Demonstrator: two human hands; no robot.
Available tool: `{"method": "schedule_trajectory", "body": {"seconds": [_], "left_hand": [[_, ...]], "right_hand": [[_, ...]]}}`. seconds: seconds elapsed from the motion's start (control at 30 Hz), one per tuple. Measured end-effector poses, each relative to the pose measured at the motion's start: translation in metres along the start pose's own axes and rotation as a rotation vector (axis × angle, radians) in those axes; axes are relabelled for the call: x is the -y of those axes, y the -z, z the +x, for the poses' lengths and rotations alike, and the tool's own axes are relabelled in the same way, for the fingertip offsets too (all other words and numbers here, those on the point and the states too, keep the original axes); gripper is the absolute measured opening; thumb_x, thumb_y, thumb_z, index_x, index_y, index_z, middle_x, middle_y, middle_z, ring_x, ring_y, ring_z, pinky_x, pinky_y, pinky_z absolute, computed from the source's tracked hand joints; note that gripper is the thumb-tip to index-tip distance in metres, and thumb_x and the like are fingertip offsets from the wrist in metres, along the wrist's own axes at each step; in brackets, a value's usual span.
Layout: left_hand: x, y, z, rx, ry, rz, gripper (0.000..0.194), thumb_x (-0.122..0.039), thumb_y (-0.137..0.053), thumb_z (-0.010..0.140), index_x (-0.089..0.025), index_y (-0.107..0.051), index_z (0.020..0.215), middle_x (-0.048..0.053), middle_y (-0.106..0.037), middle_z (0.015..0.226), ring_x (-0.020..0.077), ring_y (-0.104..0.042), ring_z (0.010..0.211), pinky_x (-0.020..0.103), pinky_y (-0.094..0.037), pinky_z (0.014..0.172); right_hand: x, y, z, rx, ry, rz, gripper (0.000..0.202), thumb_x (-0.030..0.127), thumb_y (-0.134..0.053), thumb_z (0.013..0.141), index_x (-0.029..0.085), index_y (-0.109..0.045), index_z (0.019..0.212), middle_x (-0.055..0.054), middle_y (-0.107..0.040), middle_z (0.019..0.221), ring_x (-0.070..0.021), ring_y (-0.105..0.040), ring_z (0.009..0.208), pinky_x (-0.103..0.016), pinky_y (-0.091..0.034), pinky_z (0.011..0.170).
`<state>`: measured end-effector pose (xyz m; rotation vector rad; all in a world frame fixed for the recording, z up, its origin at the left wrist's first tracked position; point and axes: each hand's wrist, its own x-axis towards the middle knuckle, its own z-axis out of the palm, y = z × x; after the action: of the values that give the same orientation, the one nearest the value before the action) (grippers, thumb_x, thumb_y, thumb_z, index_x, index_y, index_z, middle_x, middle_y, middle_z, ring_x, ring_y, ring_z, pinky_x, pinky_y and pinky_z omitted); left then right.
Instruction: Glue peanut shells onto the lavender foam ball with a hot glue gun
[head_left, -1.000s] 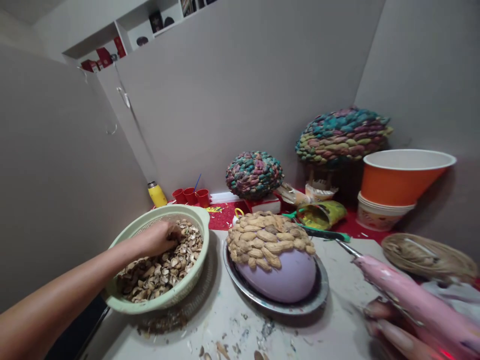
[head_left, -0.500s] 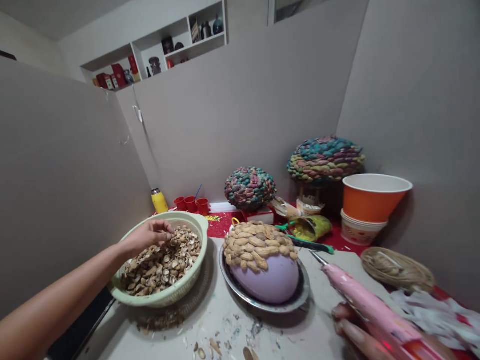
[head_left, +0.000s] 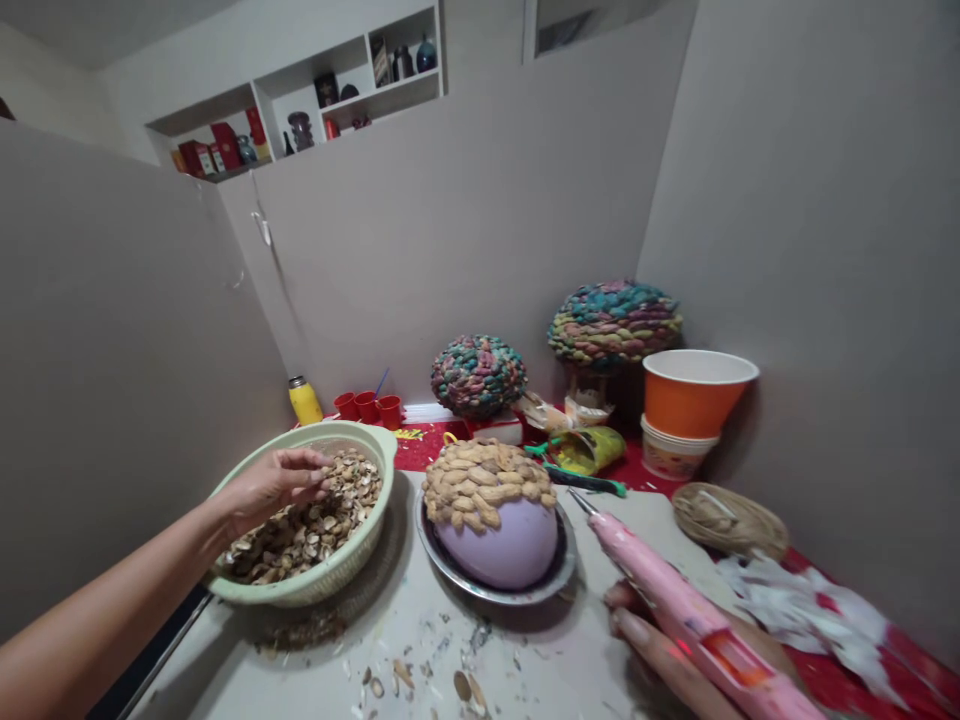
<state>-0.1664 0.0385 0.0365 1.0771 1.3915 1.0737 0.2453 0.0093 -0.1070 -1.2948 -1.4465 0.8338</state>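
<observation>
My left hand (head_left: 281, 485) is over a pale green colander (head_left: 386, 470) filled with brown nut shells (head_left: 322, 525). Its thumb and fingertips are drawn together; whatever may be between them is too small to make out. At the lower right, my right hand (head_left: 656, 645) grips a pink hot glue gun (head_left: 667, 590), its metal nozzle aimed up and left. Between my hands, a lilac balloon-like dome (head_left: 502, 550) rests in a round metal dish (head_left: 442, 570). Rows of peanuts in their shells (head_left: 487, 485) cover the dome's upper part.
Loose shells (head_left: 465, 685) lie on the grey board. Behind are two colourful peanut-covered domes (head_left: 480, 375), red cups (head_left: 367, 405), a yellow bottle (head_left: 305, 402) and a green-yellow bag (head_left: 589, 450). Orange and white tubs (head_left: 682, 410), coiled cord (head_left: 731, 520) and crumpled white plastic (head_left: 817, 610) are rightward.
The view has turned slightly right, so most things sit further left. My left hand has lifted a little off the shells. The right still grips the glue gun.
</observation>
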Motion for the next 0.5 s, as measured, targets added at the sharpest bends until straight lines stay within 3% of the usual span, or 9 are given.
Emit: {"method": "schedule_trajectory", "body": {"seconds": [0.1,0.23,0.37,0.5], "left_hand": [[-0.001,-0.009,-0.005,-0.021,0.001,-0.014,0.032,-0.02,-0.092,0.051,-0.014,-0.073,0.076,0.002,-0.071,0.069,0.0135,-0.068,0.065,0.023,-0.058,0.069],[-0.002,-0.035,-0.018,-0.047,-0.039,-0.025,0.028,-0.027,-0.09,0.056,-0.018,-0.071,0.074,-0.002,-0.071,0.068,0.0104,-0.065,0.06,0.019,-0.054,0.06],[-0.005,-0.085,-0.044,-0.001,-0.189,0.106,0.022,-0.032,-0.086,0.059,-0.019,-0.071,0.069,0.0,-0.068,0.058,0.0123,-0.06,0.054,0.021,-0.049,0.052],[0.003,-0.137,-0.056,-0.012,-0.315,0.09,0.02,-0.034,-0.083,0.06,-0.02,-0.071,0.068,0.001,-0.067,0.057,0.0148,-0.059,0.053,0.024,-0.049,0.052]], "right_hand": [[0.016,-0.002,-0.005,-0.044,0.051,0.021,0.031,0.052,-0.068,0.073,0.023,-0.07,0.083,0.001,-0.062,0.054,-0.0181,-0.056,0.046,-0.025,-0.046,0.042],[0.028,-0.002,-0.006,0.027,0.083,0.018,0.029,0.049,-0.065,0.078,0.021,-0.066,0.08,0.001,-0.059,0.058,-0.0148,-0.051,0.047,-0.023,-0.043,0.043],[0.033,0.001,-0.005,0.055,0.128,0.047,0.027,0.047,-0.065,0.08,0.02,-0.065,0.085,0.004,-0.051,0.055,-0.013,-0.045,0.046,-0.023,-0.039,0.043],[0.038,0.002,-0.006,0.09,0.182,0.053,0.025,0.044,-0.061,0.084,0.02,-0.064,0.084,0.002,-0.053,0.059,-0.0134,-0.046,0.049,-0.023,-0.041,0.045]]}}
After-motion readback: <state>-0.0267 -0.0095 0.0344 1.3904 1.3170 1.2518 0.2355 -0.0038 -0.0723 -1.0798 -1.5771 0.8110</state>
